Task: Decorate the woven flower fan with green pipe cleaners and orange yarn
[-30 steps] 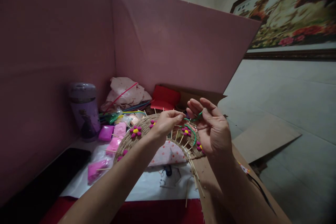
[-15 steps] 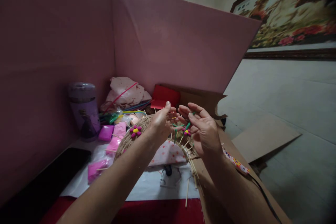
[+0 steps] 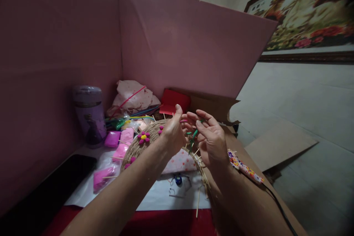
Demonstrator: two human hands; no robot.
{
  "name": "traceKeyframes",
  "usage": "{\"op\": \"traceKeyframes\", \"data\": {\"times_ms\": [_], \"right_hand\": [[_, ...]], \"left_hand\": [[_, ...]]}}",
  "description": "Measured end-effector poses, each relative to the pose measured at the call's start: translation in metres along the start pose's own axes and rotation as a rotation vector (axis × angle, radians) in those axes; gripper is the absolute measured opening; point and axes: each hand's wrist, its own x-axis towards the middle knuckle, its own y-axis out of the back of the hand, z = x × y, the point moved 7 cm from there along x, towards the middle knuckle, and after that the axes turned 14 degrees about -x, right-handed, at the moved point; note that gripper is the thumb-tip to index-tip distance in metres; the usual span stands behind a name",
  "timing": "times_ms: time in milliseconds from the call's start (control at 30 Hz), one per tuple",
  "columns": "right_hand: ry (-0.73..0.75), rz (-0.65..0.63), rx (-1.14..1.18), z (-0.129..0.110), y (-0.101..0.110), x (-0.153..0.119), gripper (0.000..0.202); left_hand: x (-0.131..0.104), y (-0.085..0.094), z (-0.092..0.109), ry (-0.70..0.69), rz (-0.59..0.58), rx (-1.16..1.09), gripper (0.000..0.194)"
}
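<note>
A thin green strip (image 3: pixel 195 133), maybe clay, hangs from my right hand (image 3: pixel 212 138), pinched between thumb and fingers. Just to its left is my left hand (image 3: pixel 174 132), thumb raised and fingers stretched toward the strip; its fingertips are partly hidden, and I cannot tell whether they touch it. Beneath both hands lies a twine-wrapped arch (image 3: pixel 135 151) with thin sticks poking out round its edge. On it sits a magenta flower with a yellow centre (image 3: pixel 143 137), with more magenta petals nearby. Dotted fabric (image 3: pixel 179 162) shows inside the curve.
A purple tumbler (image 3: pixel 90 118) and pink clay packets (image 3: pixel 104 177) stand at the left, beside a dark phone-like slab (image 3: pixel 66 177). A flower-patterned tool with a cord (image 3: pixel 245 167) lies right of my wrist on cardboard. Pink panels (image 3: pixel 179 40) enclose the back and left.
My left hand has turned slightly and its fingers have drawn closer together. My right hand has shifted a little left and down with the green strip, uncovering more of the corded tool.
</note>
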Motion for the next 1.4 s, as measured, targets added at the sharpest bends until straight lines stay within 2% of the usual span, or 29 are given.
{"op": "traceKeyframes", "data": {"times_ms": [133, 333, 433, 600, 700, 900, 1067, 1200, 1400], "right_hand": [[0.034, 0.047, 0.034, -0.002, 0.003, 0.001, 0.026], [0.086, 0.075, 0.116, 0.000, 0.001, 0.000, 0.020], [0.095, 0.091, 0.119, 0.000, -0.001, -0.004, 0.019], [0.108, 0.129, 0.127, 0.011, -0.005, -0.011, 0.018], [0.128, 0.158, 0.125, 0.014, -0.005, -0.013, 0.017], [0.215, 0.235, 0.154, -0.008, 0.007, -0.012, 0.014], [0.255, 0.217, 0.120, -0.020, 0.011, -0.013, 0.016], [0.232, 0.218, 0.061, -0.015, 0.011, -0.010, 0.015], [0.232, 0.190, -0.012, -0.007, 0.006, -0.005, 0.016]], "left_hand": [[0.000, 0.000, 0.000, -0.003, 0.018, 0.007, 0.055], [-0.002, -0.002, -0.007, 0.061, -0.022, -0.018, 0.058], [-0.003, 0.000, -0.006, 0.042, 0.019, -0.033, 0.058], [-0.010, -0.008, -0.005, 0.005, 0.039, -0.189, 0.052], [-0.012, -0.010, -0.003, -0.028, 0.053, -0.210, 0.053], [-0.003, -0.002, -0.003, 0.011, 0.071, -0.200, 0.054], [0.002, 0.003, 0.000, -0.032, 0.065, -0.264, 0.050], [-0.003, 0.001, -0.003, 0.003, 0.068, -0.182, 0.050], [-0.010, -0.010, -0.009, 0.075, -0.013, -0.133, 0.052]]}}
